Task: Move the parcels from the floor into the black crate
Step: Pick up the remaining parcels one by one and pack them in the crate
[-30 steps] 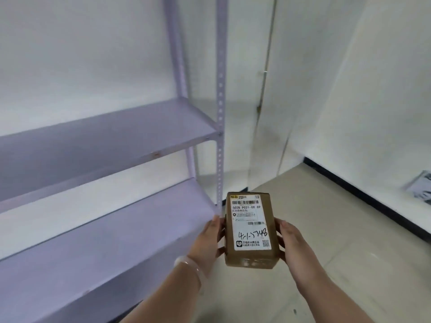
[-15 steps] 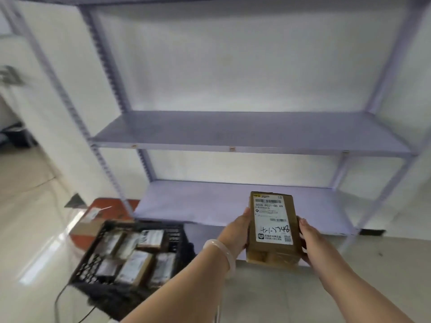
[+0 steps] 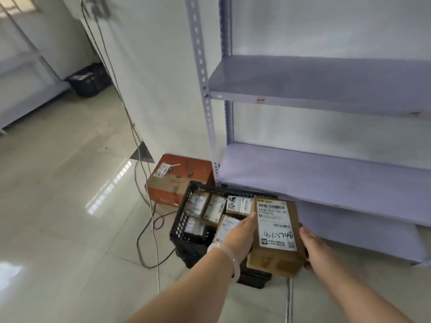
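Note:
I hold a brown cardboard parcel (image 3: 276, 236) with a white label between both hands. My left hand (image 3: 240, 236) grips its left side and my right hand (image 3: 313, 249) grips its right side. The parcel hovers over the right part of the black crate (image 3: 184, 217), which stands on the floor and holds several labelled parcels (image 3: 214, 207). The crate's right side is hidden behind the held parcel.
A lilac metal shelf unit (image 3: 326, 178) stands right behind the crate. An orange-and-brown carton (image 3: 177, 180) sits on the floor beyond the crate. Cables (image 3: 149, 224) trail down the wall and across the tiles at left. Another black crate (image 3: 89, 81) stands far back left.
My view has swung left and down, bringing the crate close beneath my hands. The parcel, still held by both hands, now sits over the crate's right part.

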A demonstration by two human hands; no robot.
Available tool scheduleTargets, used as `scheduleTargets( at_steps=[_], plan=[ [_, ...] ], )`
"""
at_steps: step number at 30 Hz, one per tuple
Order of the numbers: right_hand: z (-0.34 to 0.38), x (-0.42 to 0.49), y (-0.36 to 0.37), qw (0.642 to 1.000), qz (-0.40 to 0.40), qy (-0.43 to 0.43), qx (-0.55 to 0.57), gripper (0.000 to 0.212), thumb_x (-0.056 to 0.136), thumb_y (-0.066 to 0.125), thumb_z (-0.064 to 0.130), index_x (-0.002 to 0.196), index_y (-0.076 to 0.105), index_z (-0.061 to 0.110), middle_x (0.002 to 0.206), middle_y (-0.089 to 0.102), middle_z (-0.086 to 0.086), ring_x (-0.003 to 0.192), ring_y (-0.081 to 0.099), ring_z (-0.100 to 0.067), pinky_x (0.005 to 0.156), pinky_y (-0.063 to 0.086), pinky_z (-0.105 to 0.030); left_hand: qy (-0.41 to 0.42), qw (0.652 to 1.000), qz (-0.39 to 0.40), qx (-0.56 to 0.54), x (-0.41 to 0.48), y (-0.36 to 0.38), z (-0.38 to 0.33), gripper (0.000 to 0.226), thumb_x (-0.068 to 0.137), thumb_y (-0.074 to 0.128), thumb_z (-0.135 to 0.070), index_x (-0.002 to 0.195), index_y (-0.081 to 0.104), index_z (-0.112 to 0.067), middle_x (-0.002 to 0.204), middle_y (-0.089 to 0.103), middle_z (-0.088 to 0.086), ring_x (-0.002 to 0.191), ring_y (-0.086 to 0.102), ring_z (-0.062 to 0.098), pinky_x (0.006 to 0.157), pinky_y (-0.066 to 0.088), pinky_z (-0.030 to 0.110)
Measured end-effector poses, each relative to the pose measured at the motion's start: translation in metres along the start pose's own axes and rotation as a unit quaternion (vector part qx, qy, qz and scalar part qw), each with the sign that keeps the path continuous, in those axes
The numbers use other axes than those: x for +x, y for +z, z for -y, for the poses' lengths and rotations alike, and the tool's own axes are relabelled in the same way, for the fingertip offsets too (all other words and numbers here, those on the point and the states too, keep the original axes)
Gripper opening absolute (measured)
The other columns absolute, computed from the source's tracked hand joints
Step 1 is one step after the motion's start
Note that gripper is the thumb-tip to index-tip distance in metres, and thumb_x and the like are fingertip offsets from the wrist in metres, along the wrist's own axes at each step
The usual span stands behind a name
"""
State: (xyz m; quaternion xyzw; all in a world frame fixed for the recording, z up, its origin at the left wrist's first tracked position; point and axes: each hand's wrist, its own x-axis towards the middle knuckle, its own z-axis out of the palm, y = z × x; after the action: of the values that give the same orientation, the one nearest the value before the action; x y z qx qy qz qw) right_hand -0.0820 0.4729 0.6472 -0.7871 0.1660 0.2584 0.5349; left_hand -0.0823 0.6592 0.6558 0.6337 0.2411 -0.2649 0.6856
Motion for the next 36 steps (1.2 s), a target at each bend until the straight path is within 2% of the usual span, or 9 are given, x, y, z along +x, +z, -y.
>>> scheduleTargets(
  at_steps=[4, 10, 16, 19, 22, 26, 31, 33, 36],
  plan=[
    [-0.010, 0.015, 0.068, 0.999, 0.033, 0.042, -0.001, 0.055, 0.088, 0.033, 0.065, 0.139, 0.039, 0.043, 0.141, 0.050, 0.004, 0.130, 0.044, -0.024, 0.110, 0.032, -0.050, -0.043, 0.998, -0.036, 0.014, 0.020, -0.065, 0.034, 0.056, 0.087, 0.036, -0.063, 0.126, 0.058, -0.030, 0.121, 0.067, -0.004, 0.118, 0.058, 0.019, 0.107, 0.040, 0.041],
    [-0.018, 0.049, 0.101, 0.994, 0.055, 0.095, -0.019, 0.065, 0.084, 0.030, 0.071, 0.143, 0.031, 0.043, 0.145, 0.045, 0.006, 0.134, 0.040, -0.023, 0.113, 0.027, -0.048, -0.094, 0.995, -0.025, 0.024, 0.058, -0.098, 0.065, 0.060, 0.076, 0.039, -0.070, 0.121, 0.060, -0.036, 0.115, 0.069, -0.008, 0.113, 0.060, 0.016, 0.106, 0.042, 0.041],
    [-0.003, 0.101, 0.136, 0.990, 0.091, 0.102, -0.023, 0.057, 0.091, 0.026, 0.063, 0.144, 0.028, 0.042, 0.149, 0.038, 0.008, 0.138, 0.031, -0.023, 0.114, 0.020, -0.045, -0.109, 0.992, -0.063, -0.026, 0.095, -0.134, 0.061, 0.052, 0.091, 0.040, -0.057, 0.133, 0.049, -0.028, 0.111, 0.070, -0.002, 0.102, 0.065, 0.014, 0.093, 0.051, 0.036],
    [0.013, 0.128, 0.157, 0.989, 0.102, 0.102, -0.020, 0.051, 0.096, 0.027, 0.054, 0.144, 0.032, 0.038, 0.137, 0.049, 0.008, 0.125, 0.044, -0.017, 0.100, 0.034, -0.034, -0.120, 0.984, -0.093, -0.095, 0.108, -0.154, 0.062, 0.047, 0.094, 0.043, -0.049, 0.135, 0.044, -0.027, 0.107, 0.071, 0.000, 0.093, 0.068, 0.013, 0.078, 0.055, 0.033],
    [0.025, 0.153, 0.179, 0.987, 0.119, 0.104, -0.026, 0.045, 0.097, 0.029, 0.053, 0.139, 0.037, 0.038, 0.112, 0.056, 0.012, 0.092, 0.049, -0.005, 0.069, 0.035, -0.021, -0.126, 0.974, -0.123, -0.141, 0.123, -0.177, 0.063, 0.047, 0.093, 0.047, -0.047, 0.138, 0.038, -0.036, 0.111, 0.069, 0.005, 0.104, 0.064, 0.023, 0.090, 0.053, 0.050],
    [0.035, 0.190, 0.209, 0.985, 0.136, 0.074, -0.075, 0.049, 0.093, 0.025, 0.062, 0.137, 0.038, 0.046, 0.131, 0.053, 0.009, 0.111, 0.045, -0.014, 0.087, 0.033, -0.034, -0.140, 0.968, -0.144, -0.150, 0.151, -0.210, 0.061, 0.048, 0.095, 0.045, -0.042, 0.141, 0.029, -0.047, 0.107, 0.069, 0.012, 0.099, 0.067, 0.034, 0.084, 0.054, 0.058],
    [0.047, 0.228, 0.245, 0.981, 0.158, 0.039, -0.109, 0.047, 0.091, 0.022, 0.064, 0.132, 0.042, 0.052, 0.126, 0.054, 0.013, 0.112, 0.047, -0.012, 0.075, 0.033, -0.031, -0.142, 0.966, -0.144, -0.164, 0.176, -0.250, 0.074, 0.052, 0.094, 0.048, -0.044, 0.136, 0.021, -0.060, 0.107, 0.063, 0.003, 0.086, 0.072, 0.035, 0.076, 0.057, 0.055],
    [0.047, 0.240, 0.255, 0.982, 0.156, 0.036, -0.100, 0.043, 0.092, 0.023, 0.061, 0.127, 0.047, 0.053, 0.117, 0.059, 0.015, 0.106, 0.052, -0.009, 0.072, 0.034, -0.028, -0.151, 0.963, -0.138, -0.172, 0.181, -0.266, 0.079, 0.048, 0.094, 0.048, -0.042, 0.135, 0.027, -0.056, 0.108, 0.059, -0.001, 0.089, 0.071, 0.035, 0.075, 0.058, 0.054],
    [0.046, 0.251, 0.266, 0.986, 0.148, 0.038, -0.073, 0.041, 0.093, 0.023, 0.053, 0.114, 0.059, 0.052, 0.100, 0.068, 0.011, 0.093, 0.060, -0.009, 0.072, 0.040, -0.029, -0.158, 0.964, -0.132, -0.167, 0.188, -0.283, 0.086, 0.027, 0.096, 0.048, -0.031, 0.123, 0.047, -0.032, 0.111, 0.064, 0.010, 0.084, 0.073, 0.033, 0.065, 0.060, 0.046]
  ],
)
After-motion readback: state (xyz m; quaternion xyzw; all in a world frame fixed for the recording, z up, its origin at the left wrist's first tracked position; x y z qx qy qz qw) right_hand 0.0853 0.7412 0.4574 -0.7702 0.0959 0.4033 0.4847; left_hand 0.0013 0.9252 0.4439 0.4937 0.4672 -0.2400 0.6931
